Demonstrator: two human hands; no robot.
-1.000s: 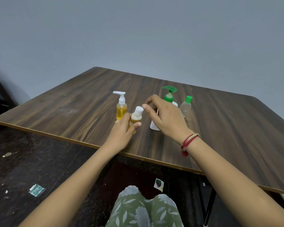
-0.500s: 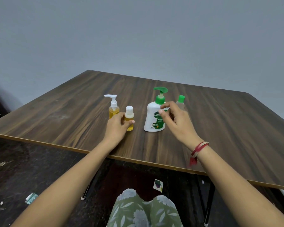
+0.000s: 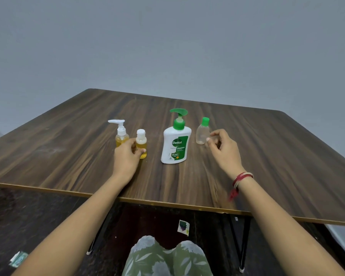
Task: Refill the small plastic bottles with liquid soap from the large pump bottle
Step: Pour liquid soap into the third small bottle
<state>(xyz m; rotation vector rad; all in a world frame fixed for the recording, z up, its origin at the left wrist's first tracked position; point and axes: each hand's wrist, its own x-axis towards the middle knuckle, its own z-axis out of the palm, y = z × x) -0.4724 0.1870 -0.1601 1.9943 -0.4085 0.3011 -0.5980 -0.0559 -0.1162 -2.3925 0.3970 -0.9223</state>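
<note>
The left hand (image 3: 126, 158) keeps its grip on the small white-capped bottle (image 3: 141, 143) of yellow liquid, which stands left of the large pump bottle (image 3: 176, 144). The right hand (image 3: 224, 151) has left the pump bottle's front and swung to its right. It now hovers with loosely curled fingers, holding nothing, its thumb and forefinger just beside the clear green-capped bottle (image 3: 202, 134); whether they touch it I cannot tell.

The person seems to be choosing this emptier bottle to fill first, though no soap has been pumped yet. All the small bottles are capped, so a cap must come off first.

A small white-pump bottle (image 3: 120, 134) stands farthest left of the pump bottle, partly behind the left hand. Everything is upright on the wooden table (image 3: 267, 156), and paper scraps (image 3: 183, 227) lie on the floor below.
</note>
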